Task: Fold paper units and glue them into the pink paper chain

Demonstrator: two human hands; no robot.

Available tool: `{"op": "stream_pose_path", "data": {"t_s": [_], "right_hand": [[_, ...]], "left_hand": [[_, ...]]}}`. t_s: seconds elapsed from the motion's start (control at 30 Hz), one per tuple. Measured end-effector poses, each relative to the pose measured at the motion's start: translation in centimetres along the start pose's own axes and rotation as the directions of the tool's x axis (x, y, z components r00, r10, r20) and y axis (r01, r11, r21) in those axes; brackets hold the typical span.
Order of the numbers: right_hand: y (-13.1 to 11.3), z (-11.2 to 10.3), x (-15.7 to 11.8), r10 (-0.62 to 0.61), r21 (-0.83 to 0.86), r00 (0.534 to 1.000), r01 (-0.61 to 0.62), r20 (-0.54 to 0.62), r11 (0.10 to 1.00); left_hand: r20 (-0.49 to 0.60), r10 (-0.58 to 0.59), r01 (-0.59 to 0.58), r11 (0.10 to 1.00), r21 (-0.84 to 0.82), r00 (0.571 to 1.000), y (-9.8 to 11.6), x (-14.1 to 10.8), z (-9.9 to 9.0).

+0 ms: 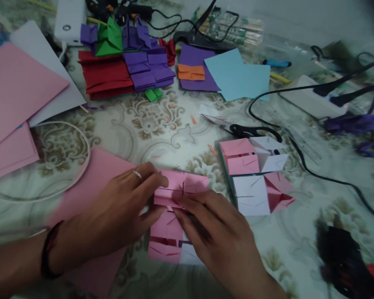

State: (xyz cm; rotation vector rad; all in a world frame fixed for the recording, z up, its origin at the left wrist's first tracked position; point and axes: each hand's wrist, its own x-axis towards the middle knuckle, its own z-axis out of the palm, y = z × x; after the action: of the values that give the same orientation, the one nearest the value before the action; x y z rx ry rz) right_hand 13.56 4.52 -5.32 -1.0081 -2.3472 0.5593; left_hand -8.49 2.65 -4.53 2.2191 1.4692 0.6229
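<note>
Left pile: At least two flat pink paper sheets (21,91) are lying over one flat white paper sheet (50,58).
Under the arm: One big flat pink paper sheet (93,187) is lying on the flowery cream cloth (168,143).
Left hand: One left hand (127,199), wearing one silver ring (137,175) and one dark wristband (50,251), is reaching in with its back up and fingers bending. Finger and thumb are closing nearly together, pinching the left end of one small folded pink paper piece (193,180).
Middle: That piece is sitting between both hands, just beyond one folded pink paper block (165,250) and one folded white paper block (191,254), which the right hand (224,228) is partly hiding.
Right hand: It is slanting in from the bottom right, back up, fingertips pinching the piece's near edge with hardly any gap.
Scissors: One pair of black-handled metal scissors (244,131) is lying beyond.
Right blocks: Two pink and two white folded paper blocks (251,195) are resting together.
</note>
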Motion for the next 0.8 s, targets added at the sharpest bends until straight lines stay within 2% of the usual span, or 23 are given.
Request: {"op": "stream_pose_path", "data": {"t_s": [0.2,0.5,0.8], "right_hand": [[0.24,0.17,-0.07,-0.006,0.035,1.0,0.007,-0.023,0.999],[0.49,0.44,-0.12,0.02,0.087,0.999,-0.018,-0.025,0.996],[0.18,0.48,0.19,0.055,0.113,0.997,-0.05,-0.046,0.992]], "left_hand": [[0.064,-0.048,0.048,0.999,-0.003,0.997,-0.25,0.42,-0.96],[0.058,0.028,-0.025,0.998,-0.054,0.998,-0.51,0.54,-0.97],[0.049,0.051,-0.049,0.998,-0.044,0.998,-0.78,0.45,-0.81]]}}
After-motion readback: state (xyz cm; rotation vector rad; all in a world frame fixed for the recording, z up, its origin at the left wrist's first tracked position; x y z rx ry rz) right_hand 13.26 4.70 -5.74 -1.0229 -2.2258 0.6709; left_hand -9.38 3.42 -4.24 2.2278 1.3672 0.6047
